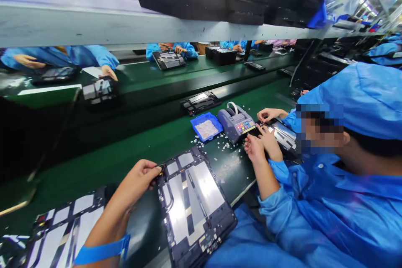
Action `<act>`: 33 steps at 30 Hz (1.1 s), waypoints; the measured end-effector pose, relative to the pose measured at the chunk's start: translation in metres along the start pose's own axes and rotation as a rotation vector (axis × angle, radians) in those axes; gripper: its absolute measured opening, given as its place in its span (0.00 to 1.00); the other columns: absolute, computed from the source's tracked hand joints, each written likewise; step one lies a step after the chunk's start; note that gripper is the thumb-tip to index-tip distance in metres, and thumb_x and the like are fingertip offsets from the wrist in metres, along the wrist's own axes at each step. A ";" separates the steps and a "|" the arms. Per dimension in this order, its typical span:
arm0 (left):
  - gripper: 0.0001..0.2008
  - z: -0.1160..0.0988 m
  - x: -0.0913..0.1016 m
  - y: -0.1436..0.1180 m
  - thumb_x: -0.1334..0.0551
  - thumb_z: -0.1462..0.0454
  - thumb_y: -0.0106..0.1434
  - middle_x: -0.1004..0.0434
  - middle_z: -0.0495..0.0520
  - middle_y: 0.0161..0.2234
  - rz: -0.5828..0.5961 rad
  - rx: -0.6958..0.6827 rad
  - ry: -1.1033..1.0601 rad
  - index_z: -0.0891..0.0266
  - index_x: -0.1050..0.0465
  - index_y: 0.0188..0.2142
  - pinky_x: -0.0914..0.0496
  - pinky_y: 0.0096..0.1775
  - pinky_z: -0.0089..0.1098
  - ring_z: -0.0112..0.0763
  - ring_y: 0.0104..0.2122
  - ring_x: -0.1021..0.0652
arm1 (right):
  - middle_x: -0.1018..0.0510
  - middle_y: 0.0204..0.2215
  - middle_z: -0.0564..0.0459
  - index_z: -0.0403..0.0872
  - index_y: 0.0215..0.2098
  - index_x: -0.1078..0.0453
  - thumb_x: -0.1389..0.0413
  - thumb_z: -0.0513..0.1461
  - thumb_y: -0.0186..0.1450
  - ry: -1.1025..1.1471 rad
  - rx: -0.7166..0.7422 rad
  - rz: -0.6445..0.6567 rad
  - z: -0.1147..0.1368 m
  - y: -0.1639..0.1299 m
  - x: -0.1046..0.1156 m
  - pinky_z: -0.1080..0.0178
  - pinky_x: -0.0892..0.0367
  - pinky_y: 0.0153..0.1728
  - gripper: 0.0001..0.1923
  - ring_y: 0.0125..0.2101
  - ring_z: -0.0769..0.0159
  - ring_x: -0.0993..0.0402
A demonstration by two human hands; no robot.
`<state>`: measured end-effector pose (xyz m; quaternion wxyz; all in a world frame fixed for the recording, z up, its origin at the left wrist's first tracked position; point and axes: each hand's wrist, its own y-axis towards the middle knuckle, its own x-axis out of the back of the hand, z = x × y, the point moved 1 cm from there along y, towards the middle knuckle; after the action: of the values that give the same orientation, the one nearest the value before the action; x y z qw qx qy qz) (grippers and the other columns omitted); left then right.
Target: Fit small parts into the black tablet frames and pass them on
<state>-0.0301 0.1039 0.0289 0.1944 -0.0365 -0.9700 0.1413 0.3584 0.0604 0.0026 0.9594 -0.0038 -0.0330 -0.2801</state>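
My left hand (143,180), with a blue strap at the wrist, pinches the upper left corner of an opened tablet (196,201). The tablet lies tilted at the bench edge, its silver battery cells and dark ribbon cables facing up. My right hand (254,147) is at the front of a grey tape dispenser (234,125), thumb and fingers pressed together. Whatever is between those fingertips is too small to make out. Beside the dispenser stands a blue tray (192,122) holding small white pieces.
At the right a co-worker's hands (270,138) are over another opened tablet (284,136). One more opened tablet (67,226) lies at lower left, another (201,102) beyond the tray. White scraps (224,145) litter the green bench (125,150). A shelf (94,25) crosses above.
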 end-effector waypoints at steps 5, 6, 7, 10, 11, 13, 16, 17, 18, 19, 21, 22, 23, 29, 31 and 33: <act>0.23 0.009 0.004 -0.009 0.34 0.47 0.51 0.27 0.47 0.25 -0.125 -0.111 0.162 0.59 0.30 0.39 0.34 0.27 0.33 0.35 0.25 0.27 | 0.29 0.20 0.56 0.51 0.26 0.41 0.42 0.53 0.62 0.083 -0.025 -0.008 -0.005 -0.013 -0.008 0.68 0.42 0.17 0.19 0.20 0.69 0.34; 0.22 0.005 0.003 -0.016 0.35 0.48 0.53 0.27 0.48 0.27 -0.219 -0.155 0.206 0.59 0.29 0.41 0.34 0.29 0.34 0.35 0.26 0.27 | 0.29 0.21 0.56 0.51 0.27 0.40 0.41 0.54 0.61 0.111 -0.031 -0.003 -0.004 -0.019 -0.014 0.68 0.43 0.17 0.19 0.19 0.70 0.35; 0.20 0.000 -0.001 -0.025 0.36 0.49 0.56 0.27 0.49 0.28 -0.301 -0.204 0.232 0.59 0.29 0.42 0.33 0.31 0.35 0.36 0.27 0.27 | 0.27 0.23 0.56 0.50 0.28 0.38 0.40 0.55 0.60 0.152 -0.038 0.006 -0.003 -0.026 -0.021 0.69 0.43 0.16 0.19 0.18 0.72 0.35; 0.15 -0.028 -0.022 -0.053 0.38 0.53 0.61 0.24 0.51 0.33 -0.285 -0.322 0.155 0.57 0.26 0.43 0.30 0.37 0.36 0.37 0.32 0.24 | 0.23 0.27 0.55 0.48 0.33 0.32 0.37 0.53 0.59 0.298 -0.044 0.131 0.013 -0.052 -0.051 0.71 0.42 0.17 0.19 0.19 0.73 0.34; 0.14 -0.038 -0.031 -0.061 0.39 0.54 0.61 0.23 0.52 0.35 -0.198 -0.330 0.092 0.58 0.25 0.43 0.29 0.38 0.36 0.37 0.34 0.23 | 0.22 0.27 0.55 0.47 0.33 0.30 0.36 0.52 0.59 0.321 -0.037 0.212 0.021 -0.061 -0.063 0.71 0.40 0.17 0.18 0.19 0.73 0.33; 0.15 -0.056 -0.048 -0.070 0.37 0.54 0.60 0.21 0.53 0.37 -0.032 -0.309 -0.075 0.59 0.25 0.44 0.28 0.39 0.35 0.37 0.36 0.22 | 0.23 0.24 0.56 0.46 0.33 0.27 0.37 0.49 0.61 0.299 -0.008 0.385 0.037 -0.079 -0.086 0.70 0.39 0.19 0.15 0.19 0.72 0.32; 0.14 -0.069 -0.061 -0.072 0.34 0.56 0.58 0.21 0.53 0.36 0.065 -0.257 -0.338 0.59 0.26 0.41 0.29 0.38 0.33 0.34 0.35 0.22 | 0.25 0.20 0.57 0.46 0.33 0.24 0.39 0.48 0.64 0.218 0.038 0.554 0.056 -0.099 -0.113 0.69 0.36 0.21 0.13 0.19 0.71 0.31; 0.12 -0.068 -0.061 -0.071 0.33 0.56 0.57 0.22 0.52 0.34 0.061 -0.243 -0.408 0.60 0.26 0.38 0.29 0.37 0.32 0.33 0.34 0.23 | 0.25 0.21 0.57 0.46 0.33 0.24 0.39 0.47 0.64 0.197 0.054 0.592 0.060 -0.104 -0.119 0.69 0.35 0.22 0.13 0.19 0.71 0.31; 0.11 -0.065 -0.060 -0.070 0.32 0.57 0.57 0.23 0.50 0.32 0.045 -0.234 -0.460 0.60 0.27 0.35 0.30 0.36 0.31 0.31 0.32 0.24 | 0.24 0.21 0.57 0.46 0.33 0.23 0.40 0.47 0.65 0.177 0.069 0.632 0.062 -0.107 -0.125 0.68 0.34 0.23 0.12 0.20 0.70 0.30; 0.10 -0.061 -0.058 -0.069 0.32 0.57 0.58 0.25 0.49 0.31 0.027 -0.230 -0.488 0.60 0.28 0.33 0.31 0.34 0.30 0.29 0.30 0.26 | 0.23 0.22 0.56 0.46 0.33 0.23 0.41 0.46 0.65 0.157 0.084 0.676 0.063 -0.108 -0.129 0.68 0.33 0.25 0.12 0.21 0.70 0.28; 0.09 -0.049 -0.048 -0.068 0.33 0.58 0.59 0.27 0.48 0.29 -0.020 -0.239 -0.487 0.60 0.28 0.31 0.33 0.32 0.28 0.27 0.28 0.29 | 0.19 0.27 0.54 0.46 0.36 0.21 0.43 0.44 0.67 0.095 0.116 0.770 0.063 -0.105 -0.134 0.67 0.31 0.27 0.11 0.23 0.69 0.26; 0.08 -0.043 -0.041 -0.068 0.34 0.59 0.60 0.28 0.48 0.28 -0.053 -0.248 -0.469 0.60 0.28 0.31 0.34 0.32 0.28 0.27 0.28 0.30 | 0.18 0.29 0.53 0.46 0.39 0.21 0.44 0.43 0.67 0.049 0.142 0.795 0.063 -0.101 -0.134 0.66 0.30 0.28 0.12 0.25 0.68 0.25; 0.08 -0.037 -0.032 -0.069 0.35 0.58 0.62 0.29 0.47 0.27 -0.096 -0.257 -0.441 0.60 0.28 0.31 0.35 0.32 0.28 0.27 0.27 0.30 | 0.16 0.33 0.52 0.46 0.41 0.20 0.44 0.42 0.68 -0.009 0.186 0.794 0.062 -0.095 -0.135 0.65 0.28 0.31 0.12 0.27 0.67 0.23; 0.08 -0.023 0.019 -0.071 0.38 0.59 0.64 0.26 0.48 0.28 -0.097 -0.267 0.080 0.59 0.27 0.30 0.34 0.34 0.31 0.32 0.30 0.28 | 0.17 0.43 0.48 0.47 0.47 0.20 0.47 0.34 0.73 -0.511 0.846 0.925 0.062 -0.059 -0.152 0.60 0.32 0.49 0.13 0.44 0.61 0.24; 0.07 -0.024 0.024 -0.067 0.40 0.60 0.64 0.22 0.50 0.31 -0.021 -0.297 0.245 0.58 0.26 0.31 0.32 0.36 0.33 0.36 0.33 0.25 | 0.18 0.45 0.48 0.49 0.51 0.21 0.47 0.34 0.74 -0.675 1.060 1.004 0.060 -0.054 -0.164 0.60 0.34 0.46 0.15 0.43 0.61 0.27; 0.07 -0.024 0.024 -0.063 0.42 0.61 0.66 0.18 0.52 0.38 -0.018 -0.377 0.370 0.57 0.27 0.33 0.29 0.42 0.37 0.39 0.40 0.22 | 0.21 0.47 0.46 0.50 0.54 0.22 0.47 0.35 0.74 -0.805 1.216 1.027 0.057 -0.051 -0.175 0.60 0.36 0.42 0.15 0.42 0.60 0.30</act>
<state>-0.0440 0.0527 0.0773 0.3593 -0.0887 -0.9275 -0.0527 0.1806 0.1130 0.0471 0.7185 0.3933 -0.5046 0.2729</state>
